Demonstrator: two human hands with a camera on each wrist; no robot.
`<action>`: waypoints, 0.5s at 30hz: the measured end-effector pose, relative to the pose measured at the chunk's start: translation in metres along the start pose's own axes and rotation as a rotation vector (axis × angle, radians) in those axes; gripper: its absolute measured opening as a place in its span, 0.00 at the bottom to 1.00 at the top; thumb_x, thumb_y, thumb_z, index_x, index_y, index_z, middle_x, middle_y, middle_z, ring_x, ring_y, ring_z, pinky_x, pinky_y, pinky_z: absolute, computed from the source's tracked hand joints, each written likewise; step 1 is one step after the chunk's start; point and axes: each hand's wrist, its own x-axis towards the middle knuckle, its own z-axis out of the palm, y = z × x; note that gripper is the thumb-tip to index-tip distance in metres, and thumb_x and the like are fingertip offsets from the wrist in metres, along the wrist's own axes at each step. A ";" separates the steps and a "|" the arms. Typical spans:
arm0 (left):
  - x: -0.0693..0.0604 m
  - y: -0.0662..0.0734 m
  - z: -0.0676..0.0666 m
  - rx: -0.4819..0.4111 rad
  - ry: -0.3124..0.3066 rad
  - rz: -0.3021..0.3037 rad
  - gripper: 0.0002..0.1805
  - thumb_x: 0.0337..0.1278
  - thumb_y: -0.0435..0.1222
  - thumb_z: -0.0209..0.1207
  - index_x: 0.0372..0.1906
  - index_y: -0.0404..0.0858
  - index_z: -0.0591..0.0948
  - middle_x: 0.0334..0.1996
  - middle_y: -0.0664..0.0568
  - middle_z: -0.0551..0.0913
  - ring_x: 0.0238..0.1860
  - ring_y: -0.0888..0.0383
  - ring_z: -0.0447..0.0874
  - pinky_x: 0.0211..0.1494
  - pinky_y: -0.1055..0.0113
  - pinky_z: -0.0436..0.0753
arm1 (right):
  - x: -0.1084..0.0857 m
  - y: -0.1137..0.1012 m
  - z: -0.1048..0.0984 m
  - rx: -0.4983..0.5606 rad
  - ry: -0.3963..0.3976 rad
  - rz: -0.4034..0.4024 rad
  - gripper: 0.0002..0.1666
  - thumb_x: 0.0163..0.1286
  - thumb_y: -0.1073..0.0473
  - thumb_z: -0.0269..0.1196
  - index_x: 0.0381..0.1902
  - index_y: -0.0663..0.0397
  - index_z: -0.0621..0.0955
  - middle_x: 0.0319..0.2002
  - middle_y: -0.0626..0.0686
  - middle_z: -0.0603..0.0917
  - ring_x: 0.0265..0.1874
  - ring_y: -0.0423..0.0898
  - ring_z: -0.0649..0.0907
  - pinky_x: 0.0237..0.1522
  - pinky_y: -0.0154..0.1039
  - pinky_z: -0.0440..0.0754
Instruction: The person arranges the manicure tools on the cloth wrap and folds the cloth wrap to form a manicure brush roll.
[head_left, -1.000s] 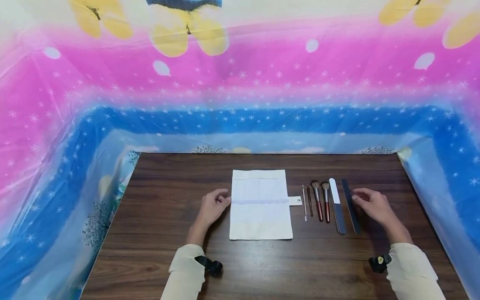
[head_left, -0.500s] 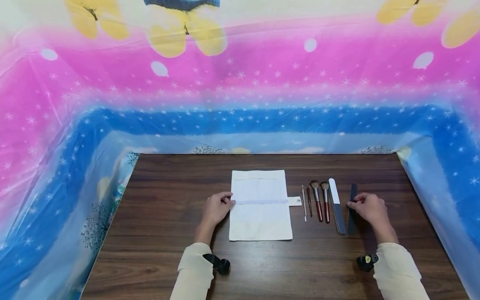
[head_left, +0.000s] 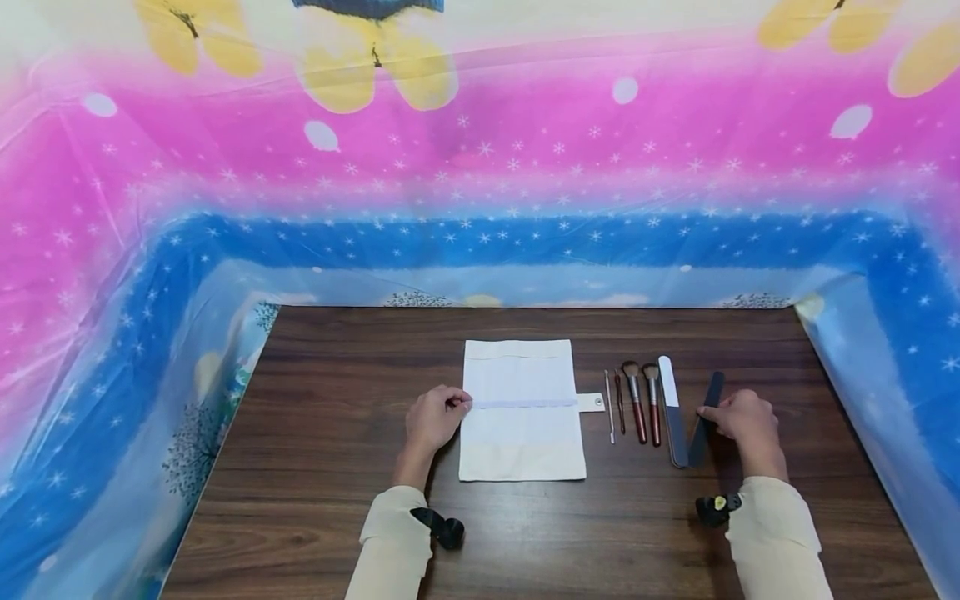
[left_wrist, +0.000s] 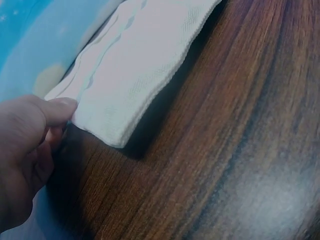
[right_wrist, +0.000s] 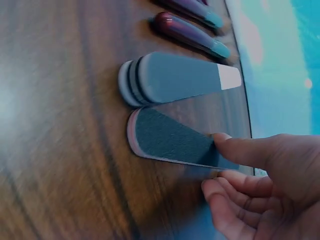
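A white cloth tool roll (head_left: pixel 521 442) lies unfolded flat, with a snap tab (head_left: pixel 591 402) on its right side. My left hand (head_left: pixel 433 417) pinches its left edge, thumb on top, in the left wrist view (left_wrist: pixel 25 145); that edge is slightly raised. Right of the roll, my right hand (head_left: pixel 746 419) pinches a dark nail file (head_left: pixel 701 437) between thumb and fingers. In the right wrist view the file (right_wrist: pixel 170 135) slants, its near end close to a white-and-grey nail buffer (right_wrist: pixel 175 77). My fingertips under the file are partly hidden.
Between roll and buffer lie two makeup brushes (head_left: pixel 637 408) with red-brown handles, a thin metal stick (head_left: pixel 610 408) and a thin brown tool (head_left: pixel 620 400). A printed cloth (head_left: pixel 480 242) rises behind the wooden table (head_left: pixel 360 358).
My left hand has moved right onto the roll's edge and pinches it. My right hand has taken hold of the nail file, turning it so its far end points right.
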 end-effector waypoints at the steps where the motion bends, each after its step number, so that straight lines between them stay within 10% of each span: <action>1: 0.000 0.000 0.000 0.012 -0.005 0.002 0.04 0.65 0.42 0.65 0.36 0.50 0.89 0.32 0.59 0.84 0.32 0.62 0.79 0.42 0.60 0.73 | 0.000 0.001 -0.001 0.007 -0.015 0.005 0.21 0.72 0.51 0.64 0.28 0.64 0.83 0.22 0.56 0.83 0.29 0.52 0.79 0.36 0.46 0.71; 15: 0.000 0.004 0.001 0.044 -0.036 -0.022 0.03 0.66 0.43 0.64 0.36 0.52 0.87 0.34 0.60 0.83 0.36 0.61 0.80 0.46 0.57 0.73 | 0.002 0.002 -0.003 0.058 -0.033 0.074 0.20 0.72 0.49 0.62 0.26 0.59 0.83 0.20 0.52 0.82 0.33 0.53 0.78 0.46 0.54 0.72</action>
